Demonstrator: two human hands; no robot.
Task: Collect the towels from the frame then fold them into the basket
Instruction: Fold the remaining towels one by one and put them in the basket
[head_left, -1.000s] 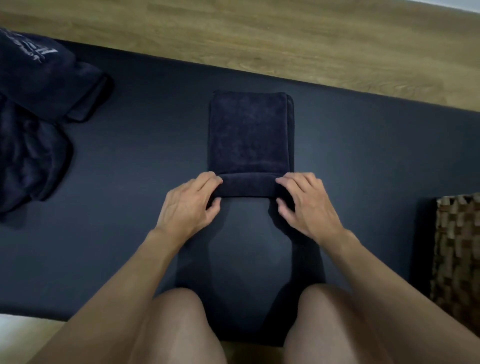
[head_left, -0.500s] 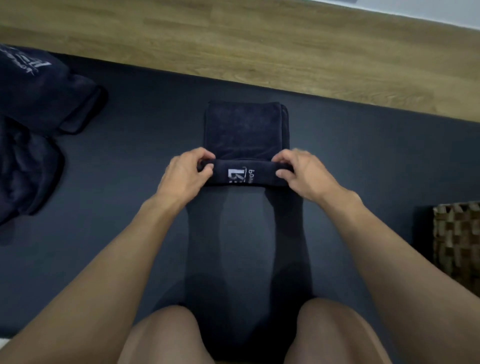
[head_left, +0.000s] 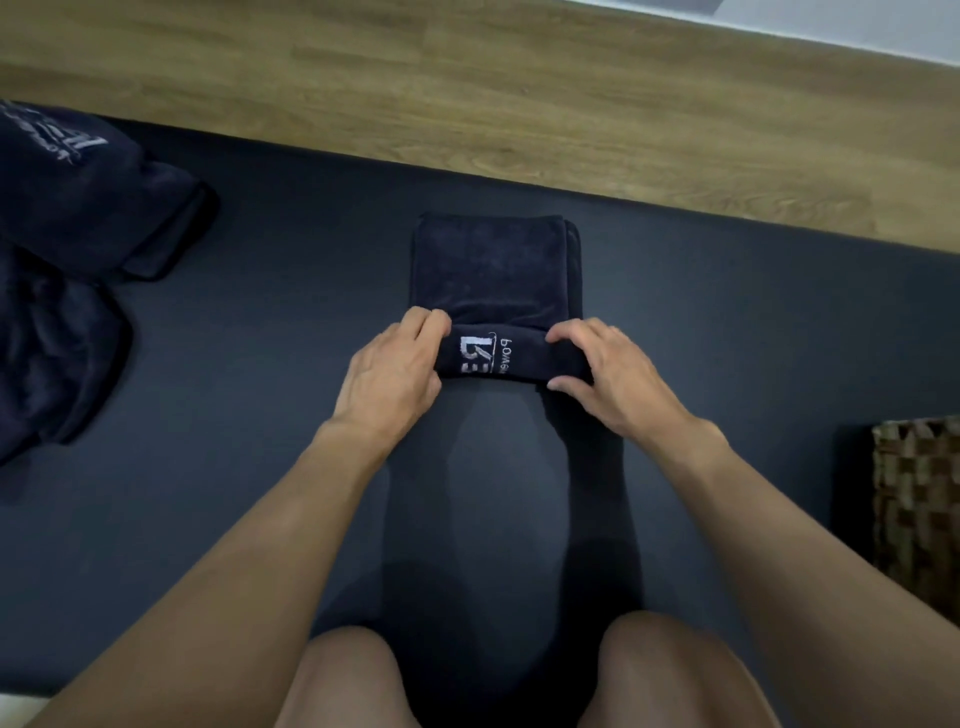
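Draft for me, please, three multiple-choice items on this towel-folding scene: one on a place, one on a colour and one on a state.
1. Where does the woven basket stand? A) at the right edge B) at the left edge C) beyond the towel, at the top
2. What colour is the towel being folded? A) white B) dark navy C) red
3. What do the left hand and the right hand do? A) hang at the sides B) lift the basket C) grip the towel's turned-over near end
Key: 1 A, it shows at the picture's right edge; 2 B, its cloth is dark navy; 3 C, both curl round the fold.
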